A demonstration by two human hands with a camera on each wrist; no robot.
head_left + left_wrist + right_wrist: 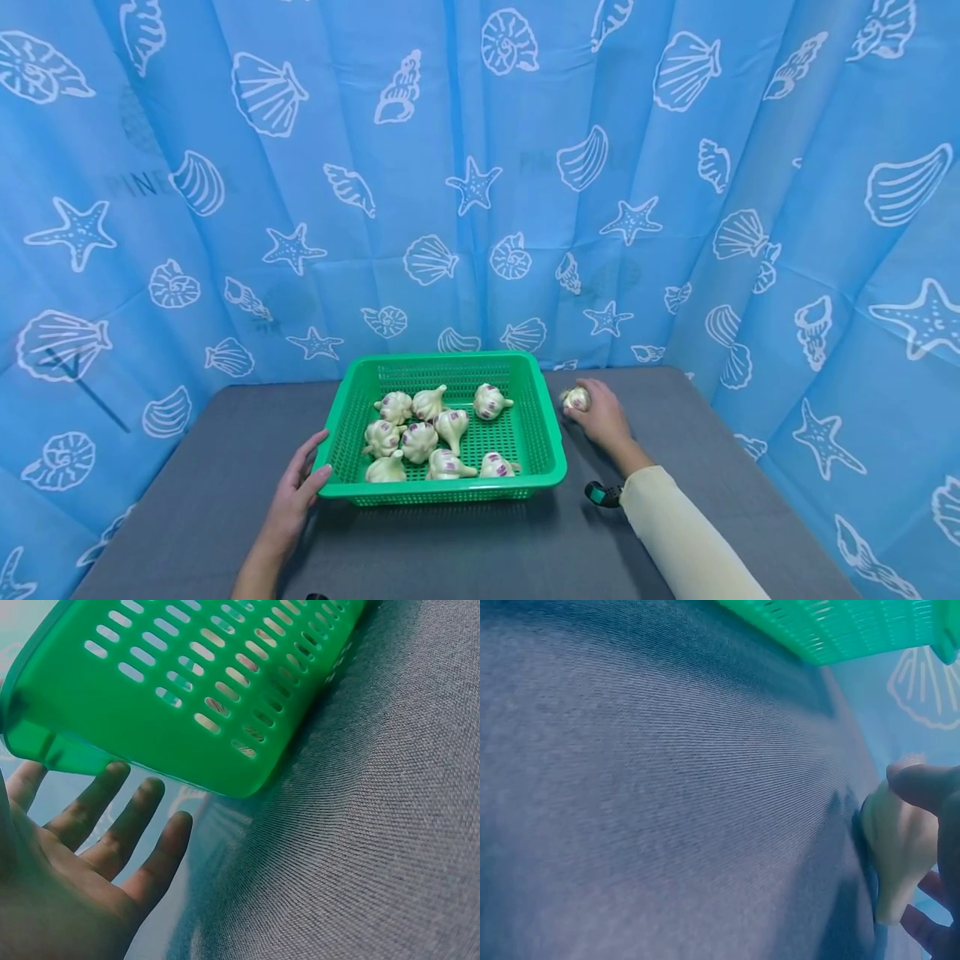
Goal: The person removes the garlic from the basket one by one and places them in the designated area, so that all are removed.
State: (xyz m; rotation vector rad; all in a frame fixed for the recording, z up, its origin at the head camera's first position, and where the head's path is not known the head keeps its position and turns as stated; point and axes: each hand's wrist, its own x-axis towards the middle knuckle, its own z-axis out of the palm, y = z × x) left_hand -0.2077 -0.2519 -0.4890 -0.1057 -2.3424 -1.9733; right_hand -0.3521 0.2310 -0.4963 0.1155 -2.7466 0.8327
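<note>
Green basket (551, 450) touched by left hand (296, 492); right hand (600, 417) grips garlic bulb (576, 398).

Head cam looks forward and down over the whole gray table (187, 500) from a bit back. Both wrist cams sit super low, skimming the cloth close up, and each catches a side of the green basket (187, 682) too.
</note>
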